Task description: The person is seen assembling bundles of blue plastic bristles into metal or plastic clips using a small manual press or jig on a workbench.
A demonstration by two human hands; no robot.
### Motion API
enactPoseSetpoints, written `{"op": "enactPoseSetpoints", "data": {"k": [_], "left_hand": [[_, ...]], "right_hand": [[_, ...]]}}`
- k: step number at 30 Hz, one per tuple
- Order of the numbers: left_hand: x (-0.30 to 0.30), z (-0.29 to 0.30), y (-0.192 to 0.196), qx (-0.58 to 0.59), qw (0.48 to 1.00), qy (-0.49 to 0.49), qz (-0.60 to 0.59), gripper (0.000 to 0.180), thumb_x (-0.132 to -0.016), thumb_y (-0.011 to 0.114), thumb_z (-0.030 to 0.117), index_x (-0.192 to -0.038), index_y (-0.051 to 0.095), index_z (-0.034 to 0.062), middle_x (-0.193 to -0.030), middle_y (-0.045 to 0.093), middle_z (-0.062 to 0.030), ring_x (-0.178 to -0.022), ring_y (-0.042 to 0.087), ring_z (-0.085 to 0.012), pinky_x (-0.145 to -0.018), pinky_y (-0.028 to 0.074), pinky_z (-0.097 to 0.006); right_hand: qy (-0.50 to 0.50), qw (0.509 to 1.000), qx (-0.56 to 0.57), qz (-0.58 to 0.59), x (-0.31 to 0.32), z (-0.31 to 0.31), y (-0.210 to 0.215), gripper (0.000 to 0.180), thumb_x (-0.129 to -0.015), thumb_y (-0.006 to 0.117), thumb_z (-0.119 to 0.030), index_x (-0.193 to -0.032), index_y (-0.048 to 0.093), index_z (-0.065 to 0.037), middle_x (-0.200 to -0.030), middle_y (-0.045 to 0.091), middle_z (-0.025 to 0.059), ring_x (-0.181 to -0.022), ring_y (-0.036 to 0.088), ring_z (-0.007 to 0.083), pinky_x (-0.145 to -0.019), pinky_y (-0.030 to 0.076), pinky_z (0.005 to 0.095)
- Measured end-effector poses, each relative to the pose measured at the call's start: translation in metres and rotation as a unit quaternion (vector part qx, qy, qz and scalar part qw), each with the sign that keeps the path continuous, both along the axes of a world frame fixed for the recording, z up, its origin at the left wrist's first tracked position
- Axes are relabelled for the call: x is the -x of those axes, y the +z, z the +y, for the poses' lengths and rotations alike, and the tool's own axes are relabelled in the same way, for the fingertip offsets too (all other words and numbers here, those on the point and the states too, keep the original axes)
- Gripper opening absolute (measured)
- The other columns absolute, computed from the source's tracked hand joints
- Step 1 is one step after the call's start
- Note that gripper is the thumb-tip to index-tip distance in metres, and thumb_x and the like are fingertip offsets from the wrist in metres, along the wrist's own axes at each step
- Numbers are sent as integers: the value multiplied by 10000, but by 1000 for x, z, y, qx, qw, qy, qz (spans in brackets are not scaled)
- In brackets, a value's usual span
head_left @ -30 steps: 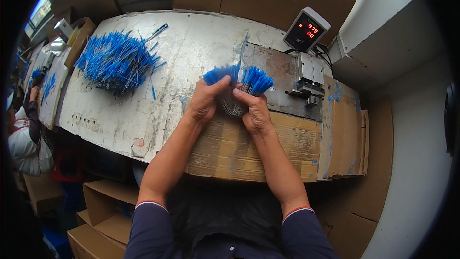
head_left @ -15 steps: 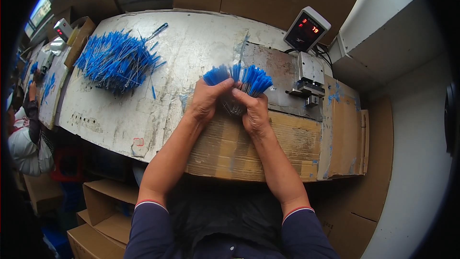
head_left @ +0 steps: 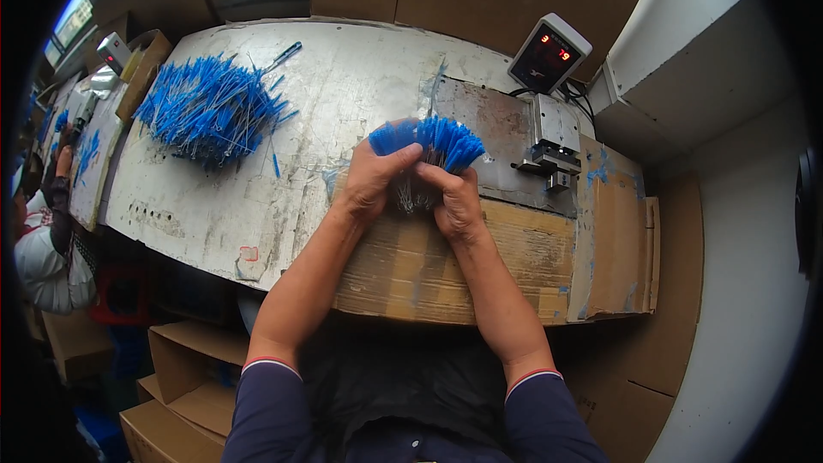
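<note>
A bunch of small blue-tipped wire brushes (head_left: 437, 141) stands upright over the worn white workbench (head_left: 343, 94), blue bristle ends fanned out on top. My left hand (head_left: 373, 180) grips the bunch from the left, thumb across the wire stems. My right hand (head_left: 454, 197) closes on the same stems from the right. Both hands meet above a cardboard sheet (head_left: 480, 266) at the bench's front edge.
A large loose pile of blue brushes (head_left: 210, 107) lies at the far left of the bench. A small metal machine (head_left: 553, 141) and a red-digit counter (head_left: 549, 56) stand at the right. Cardboard boxes (head_left: 184, 360) sit below. Another person (head_left: 43, 240) works at the left.
My hands shifted slightly on the bunch, and the blue tips fanned out a little; the bunch stays in the same place.
</note>
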State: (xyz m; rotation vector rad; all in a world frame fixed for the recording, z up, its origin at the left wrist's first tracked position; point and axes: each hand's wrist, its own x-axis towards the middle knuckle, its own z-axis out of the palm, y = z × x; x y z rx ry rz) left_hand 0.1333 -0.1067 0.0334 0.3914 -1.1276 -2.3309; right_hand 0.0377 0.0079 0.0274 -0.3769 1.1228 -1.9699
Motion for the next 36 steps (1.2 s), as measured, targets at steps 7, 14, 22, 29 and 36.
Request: {"op": "enactPoseSetpoints", "data": {"k": [7,14,22,29,36], "left_hand": [[4,0,0,-36,999,24,13,436,-899,756,13,-1308,612,-25,-1162,710,-114,-1006,722,-229,-921,592,-353],[0,-4,-4,-53,998,8,24,339,-894,771,30,-1204,642,-21,-1083,726,-131,-986,730,-237,-911,596,-369],[0,0,0,-3,1000,-4,-23,272,-919,761,73,-1160,676,-21,-1068,749,-133,-984,724,-222,-939,582,-371],[1,-1,0,-32,999,1,4,246,-929,752,71,-1148,677,-15,-1073,746,-127,-980,726,-222,-926,587,-374],[2,-3,-11,-10,1000,23,15,370,-965,724,94,-1305,617,-6,-1030,717,-65,-956,683,-160,-904,553,-316]], "right_hand": [[-37,999,0,-5,0,1,-3,188,-860,749,12,-1040,733,-35,-1043,754,67,-975,708,186,-930,546,331],[-37,999,22,-23,-2,0,-5,195,-858,754,17,-1045,725,-28,-1029,750,66,-951,709,182,-902,556,323],[-66,997,27,-14,-7,-2,-9,194,-876,751,24,-1058,726,-39,-1022,750,47,-943,703,169,-887,558,305],[-110,993,45,-8,-12,-3,-5,166,-876,759,35,-1029,723,-20,-1001,745,72,-900,705,173,-872,557,304],[-157,986,46,35,-18,-6,3,170,-876,765,31,-1032,707,-6,-957,739,76,-855,703,182,-840,560,312]]}}
